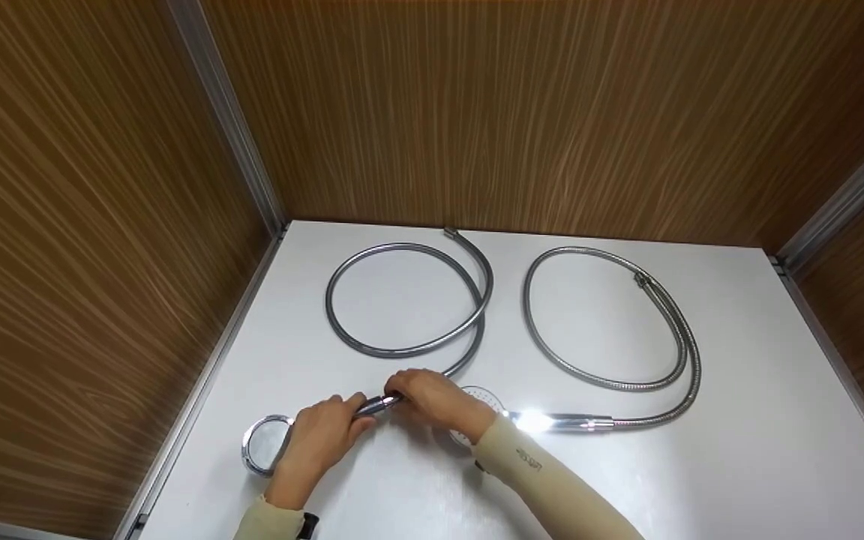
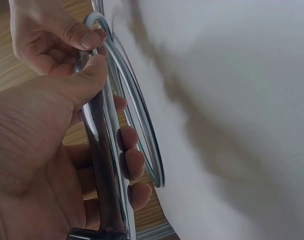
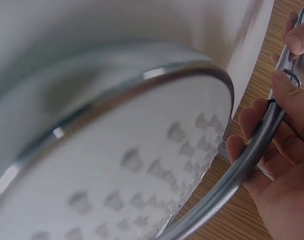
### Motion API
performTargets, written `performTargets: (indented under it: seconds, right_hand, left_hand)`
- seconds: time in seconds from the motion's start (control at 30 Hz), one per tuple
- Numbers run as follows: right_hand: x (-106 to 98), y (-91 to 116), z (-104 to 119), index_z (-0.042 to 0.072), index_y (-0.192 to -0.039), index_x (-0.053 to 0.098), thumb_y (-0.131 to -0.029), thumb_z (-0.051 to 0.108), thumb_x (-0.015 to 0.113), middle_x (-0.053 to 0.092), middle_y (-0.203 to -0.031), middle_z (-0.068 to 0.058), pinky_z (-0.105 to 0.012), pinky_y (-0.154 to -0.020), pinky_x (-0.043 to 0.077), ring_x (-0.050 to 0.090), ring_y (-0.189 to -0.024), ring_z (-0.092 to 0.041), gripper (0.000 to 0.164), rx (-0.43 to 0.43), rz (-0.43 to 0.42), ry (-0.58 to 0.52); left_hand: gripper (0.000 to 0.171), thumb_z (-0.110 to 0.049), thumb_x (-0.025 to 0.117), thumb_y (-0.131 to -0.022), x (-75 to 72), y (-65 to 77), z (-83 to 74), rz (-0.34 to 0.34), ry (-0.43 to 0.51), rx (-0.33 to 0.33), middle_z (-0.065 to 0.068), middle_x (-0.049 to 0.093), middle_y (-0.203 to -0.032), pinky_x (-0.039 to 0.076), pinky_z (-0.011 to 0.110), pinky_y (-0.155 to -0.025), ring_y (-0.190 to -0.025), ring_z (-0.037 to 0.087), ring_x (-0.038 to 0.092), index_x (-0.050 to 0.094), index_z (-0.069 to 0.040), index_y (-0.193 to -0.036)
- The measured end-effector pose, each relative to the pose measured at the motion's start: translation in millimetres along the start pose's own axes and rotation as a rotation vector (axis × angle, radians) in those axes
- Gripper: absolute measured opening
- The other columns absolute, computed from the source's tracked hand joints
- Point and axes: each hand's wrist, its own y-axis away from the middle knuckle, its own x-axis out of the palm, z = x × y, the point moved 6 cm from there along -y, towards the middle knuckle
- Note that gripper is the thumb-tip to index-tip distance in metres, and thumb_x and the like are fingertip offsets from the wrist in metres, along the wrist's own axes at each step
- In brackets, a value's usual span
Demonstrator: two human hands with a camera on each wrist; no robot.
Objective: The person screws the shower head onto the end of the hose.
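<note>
My left hand [image 1: 321, 435] grips the handle of a chrome shower head [image 1: 268, 444] on the left of the white table. In the left wrist view the fingers wrap round that long shiny handle [image 2: 106, 170]. My right hand [image 1: 432, 397] pinches the end of a grey metal shower hose [image 1: 394, 352] where it meets the handle's tip. The right wrist view shows the hose [image 3: 231, 177] running across the curled fingers, its collar under the thumb. Whether the joint is threaded together cannot be told. Beyond, the hose lies in a loop.
A second shower head [image 1: 483, 396] with a white nozzle face lies beneath my right wrist, partly hidden. Its handle [image 1: 578, 423] joins another looped hose [image 1: 691, 352] at the right. Brown wood-grain panels [image 1: 477, 112] wall the table at the back and sides.
</note>
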Motion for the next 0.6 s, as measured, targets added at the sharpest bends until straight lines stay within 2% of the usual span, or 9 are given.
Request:
performTargets:
  seconds: [0.17, 0.33, 0.47, 0.6]
  right_hand:
    - [2.0, 0.1, 0.8, 0.012, -0.113, 0.073, -0.099, 0.010, 0.071, 0.077, -0.104, -0.002, -0.031, -0.091, 0.057, 0.071, -0.098, -0.019, 0.015, -0.017, 0.016, 0.050]
    - [3.4, 0.9, 1.7, 0.013, -0.113, 0.073, -0.101, 0.010, 0.069, 0.076, -0.103, -0.001, -0.031, -0.090, 0.057, 0.070, -0.096, -0.019, 0.013, -0.029, 0.016, 0.076]
    - [2.1, 1.3, 1.5, 0.010, -0.117, 0.073, -0.100, 0.010, 0.070, 0.076, -0.107, -0.004, -0.031, -0.092, 0.057, 0.071, -0.099, -0.021, 0.017, -0.039, -0.002, -0.003]
    - [0.2, 0.4, 0.6, 0.005, -0.120, 0.071, -0.100, 0.011, 0.071, 0.076, -0.111, -0.007, -0.031, -0.096, 0.057, 0.072, -0.104, -0.023, 0.022, -0.041, -0.011, -0.101]
  left_hand:
    - [0.031, -0.039, 0.080, -0.090, -0.9, 1.1, -0.5, -0.039, -0.024, 0.013, 0.004, 0.051, -0.063, 0.037, 0.039, -0.046, -0.051, 0.020, 0.047, 0.060, -0.016, -0.091]
    - [0.032, -0.041, 0.080, -0.090, -1.5, 1.6, -0.7, -0.048, -0.049, 0.018, 0.004, 0.050, -0.063, 0.037, 0.038, -0.046, -0.051, 0.019, 0.045, 0.059, -0.016, -0.090]
    - [0.033, -0.040, 0.079, -0.091, -1.4, 2.4, -0.8, -0.040, -0.055, 0.020, 0.005, 0.051, -0.062, 0.037, 0.038, -0.045, -0.050, 0.020, 0.046, 0.058, -0.014, -0.090]
    - [0.031, -0.039, 0.076, -0.094, 2.1, 3.2, 1.0, -0.003, -0.015, 0.006, 0.004, 0.050, -0.063, 0.036, 0.038, -0.045, -0.051, 0.019, 0.045, 0.058, -0.014, -0.091]
